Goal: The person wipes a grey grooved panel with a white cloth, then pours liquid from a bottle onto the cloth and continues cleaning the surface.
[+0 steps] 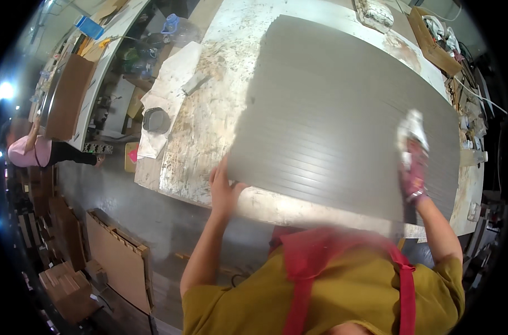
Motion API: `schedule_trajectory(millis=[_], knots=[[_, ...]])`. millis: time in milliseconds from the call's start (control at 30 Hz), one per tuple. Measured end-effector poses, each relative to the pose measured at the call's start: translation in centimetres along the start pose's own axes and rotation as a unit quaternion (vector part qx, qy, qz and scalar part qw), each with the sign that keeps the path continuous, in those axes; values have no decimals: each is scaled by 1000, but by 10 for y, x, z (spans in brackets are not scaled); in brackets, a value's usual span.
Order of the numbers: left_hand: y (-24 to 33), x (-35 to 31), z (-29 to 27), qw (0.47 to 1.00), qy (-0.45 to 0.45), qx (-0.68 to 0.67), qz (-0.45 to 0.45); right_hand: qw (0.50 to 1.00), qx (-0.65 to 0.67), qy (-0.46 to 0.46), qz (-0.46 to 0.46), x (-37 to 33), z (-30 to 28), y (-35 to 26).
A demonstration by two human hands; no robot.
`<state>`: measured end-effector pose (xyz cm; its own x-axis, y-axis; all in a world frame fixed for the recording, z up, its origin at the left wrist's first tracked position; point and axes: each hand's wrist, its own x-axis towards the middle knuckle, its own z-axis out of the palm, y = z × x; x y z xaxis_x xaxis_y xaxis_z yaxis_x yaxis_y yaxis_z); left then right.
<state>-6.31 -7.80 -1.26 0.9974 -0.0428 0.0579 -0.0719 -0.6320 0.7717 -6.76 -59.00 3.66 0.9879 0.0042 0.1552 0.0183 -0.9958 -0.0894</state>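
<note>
A broad grey panel (332,111), marked with fine parallel lines, lies flat on the stained white worktable (209,145). My gloved right hand (415,176) is closed around a crumpled white cloth (413,131) and presses it onto the panel's right part. The glove is dark red and slightly blurred. At the panel's near left corner rests my bare left hand (225,192). Its thumb and fingers are spread apart against the edge, and some fingers are partly hidden. Whether the panel is one piece or several overlapping sheets I cannot tell.
A grey-filled cup (156,120) stands on white paper (176,72) at the table's left, near a small grey block (194,84). A cardboard box (435,42) holds rags at the far right. Flat cardboard (120,262) leans lower left. Another person (30,149) stands far left.
</note>
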Motion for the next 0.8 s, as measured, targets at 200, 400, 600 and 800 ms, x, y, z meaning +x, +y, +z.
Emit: schedule_trajectory(millis=[200,400,600,800], knots=[[-21,-10,-4,999,-11,32,-22,893,132,-88,-422,109,27,-296],[-1,31,-96,960,-190,-143,-147,880,199,-92,-422,128,25,-270],[13,144,-49,920,-31,-387,-47,994,40,30,97,97,17,64],[20,245,30,915,-110,-388,-3,971,-63,68,222,66,3,99]])
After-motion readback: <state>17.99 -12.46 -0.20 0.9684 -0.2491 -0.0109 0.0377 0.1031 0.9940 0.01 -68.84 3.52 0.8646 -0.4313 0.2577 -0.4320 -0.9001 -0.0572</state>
